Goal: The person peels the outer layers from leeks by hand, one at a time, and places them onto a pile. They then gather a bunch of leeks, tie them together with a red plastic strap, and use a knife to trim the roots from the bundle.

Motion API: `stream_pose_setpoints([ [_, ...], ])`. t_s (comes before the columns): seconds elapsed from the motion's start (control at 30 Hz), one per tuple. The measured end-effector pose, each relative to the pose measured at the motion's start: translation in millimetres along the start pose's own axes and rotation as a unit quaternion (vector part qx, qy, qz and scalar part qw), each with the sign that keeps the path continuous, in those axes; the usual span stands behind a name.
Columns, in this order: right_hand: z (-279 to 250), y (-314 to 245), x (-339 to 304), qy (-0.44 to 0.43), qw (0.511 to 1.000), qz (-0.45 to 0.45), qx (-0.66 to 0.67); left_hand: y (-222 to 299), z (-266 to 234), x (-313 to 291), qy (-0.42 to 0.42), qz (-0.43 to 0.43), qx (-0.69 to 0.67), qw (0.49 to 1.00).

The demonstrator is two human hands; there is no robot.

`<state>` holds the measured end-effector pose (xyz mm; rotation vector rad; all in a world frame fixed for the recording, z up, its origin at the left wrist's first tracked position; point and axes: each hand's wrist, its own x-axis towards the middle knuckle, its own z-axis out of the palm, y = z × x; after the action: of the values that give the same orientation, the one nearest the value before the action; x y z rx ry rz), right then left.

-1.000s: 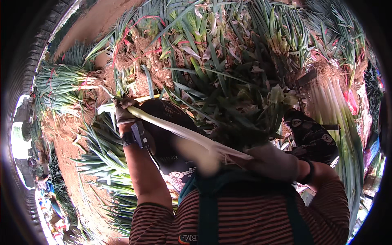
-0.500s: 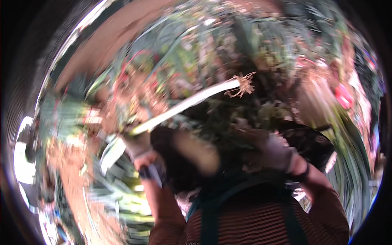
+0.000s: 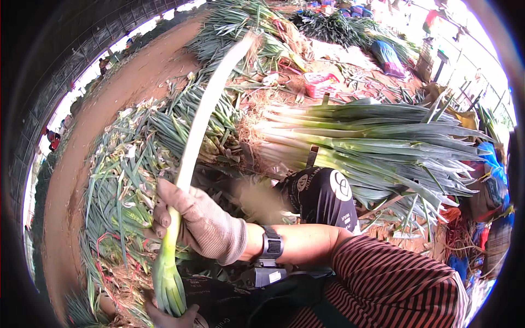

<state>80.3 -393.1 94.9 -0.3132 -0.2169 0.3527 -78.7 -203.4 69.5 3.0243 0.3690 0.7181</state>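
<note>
Item in hand: one leek [image 3: 199, 128], lifted in front of me and slanting from the lower left edge up to its root end, which points away from me. My gloved right hand [image 3: 205, 227] is wrapped round it where white turns to green; my left hand [image 3: 188, 317], cut off by the lower edge, grips the green part below. As to progress, I judge the white shaft cleaned: it shows smooth and pale, with no loose outer leaf visible. The roots are on, and what lies beyond my left hand cannot be checked. The leek is well apart from the row of leeks [image 3: 355, 134] at my right, pale-shafted and roots all one way, between upright metal posts [image 3: 312, 156]. On my left lies a tangled heap of leeks [image 3: 117, 183], leaves mixed with dry scraps, which I judge unsorted. Farther out: a pink basket [image 3: 322, 86] and a dirt path [image 3: 68, 202].
</note>
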Motion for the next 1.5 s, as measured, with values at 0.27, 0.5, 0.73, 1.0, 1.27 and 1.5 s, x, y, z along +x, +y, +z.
stream_pose_setpoints([
  [0.27,50,-10,-22,-0.109,0.928,-0.162,-0.318,27,116,44,-0.042,-0.027,-0.455,0.889],
  [0.5,155,-214,-16,-0.035,0.322,-0.408,-0.854,132,102,82,0.013,0.13,-0.523,0.842],
  [0.73,-3,-394,-57,0.038,-0.141,0.035,-0.989,94,172,74,-0.094,0.031,-0.505,0.857],
  [1.0,-156,-434,-132,0.13,0.095,0.292,-0.943,91,156,86,-0.145,-0.043,-0.521,0.84],
  [1.27,-174,-414,-70,0.083,-0.013,0.457,-0.885,42,103,120,-0.147,-0.072,-0.517,0.84],
  [1.5,-51,-281,14,-0.083,0.151,0.291,-0.941,-26,85,120,-0.166,-0.185,-0.527,0.813],
])
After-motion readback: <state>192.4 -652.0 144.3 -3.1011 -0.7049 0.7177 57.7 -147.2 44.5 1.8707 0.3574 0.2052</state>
